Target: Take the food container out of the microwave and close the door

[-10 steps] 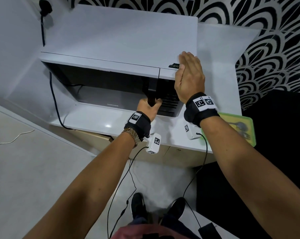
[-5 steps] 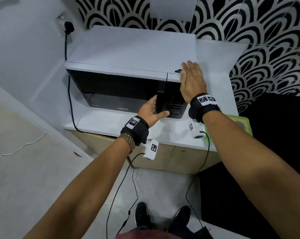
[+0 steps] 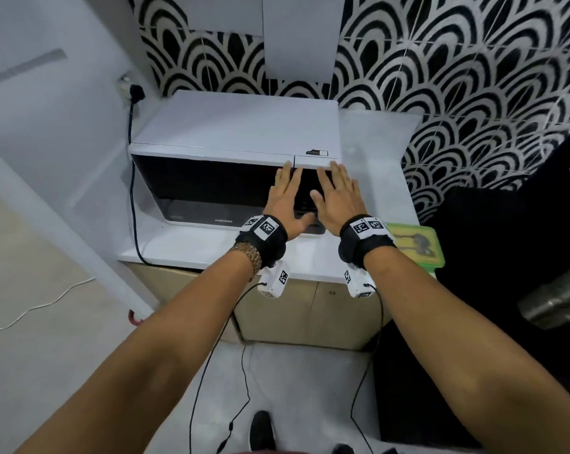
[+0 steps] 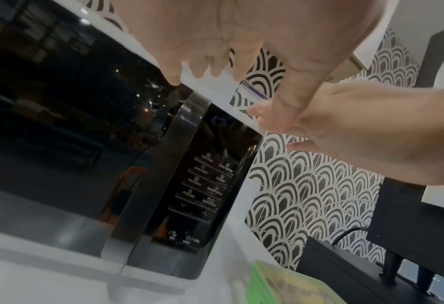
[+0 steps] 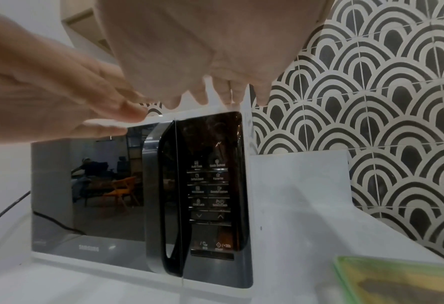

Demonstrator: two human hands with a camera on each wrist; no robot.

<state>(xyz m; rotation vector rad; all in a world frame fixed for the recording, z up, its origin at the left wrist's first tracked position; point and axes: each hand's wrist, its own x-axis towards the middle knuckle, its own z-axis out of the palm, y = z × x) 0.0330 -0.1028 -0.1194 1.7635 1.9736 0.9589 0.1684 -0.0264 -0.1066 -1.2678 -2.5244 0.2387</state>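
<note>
The white microwave (image 3: 237,136) stands on the counter with its dark glass door (image 3: 205,188) closed flush; the handle (image 5: 164,195) and control panel (image 5: 210,185) show clearly. The green-rimmed food container (image 3: 414,244) sits on the counter right of the microwave, also in the wrist views (image 5: 402,283) (image 4: 288,286). My left hand (image 3: 285,194) and right hand (image 3: 336,191) are held side by side before the door's right end and the panel, fingers straight and spread, holding nothing. From the wrist views both hands (image 4: 215,51) (image 5: 203,61) appear short of the front; contact cannot be told.
A black power cord (image 3: 133,191) runs from a wall plug (image 3: 136,93) down the microwave's left side. The white counter (image 3: 185,244) ends just ahead of my wrists, over a beige cabinet. Dark furniture and a metal cylinder (image 3: 555,303) fill the right. Patterned tiles back the counter.
My left hand has let go of the door handle and my right hand has come off the microwave's top. Both now spread flat in front of it. The view has pulled back.
</note>
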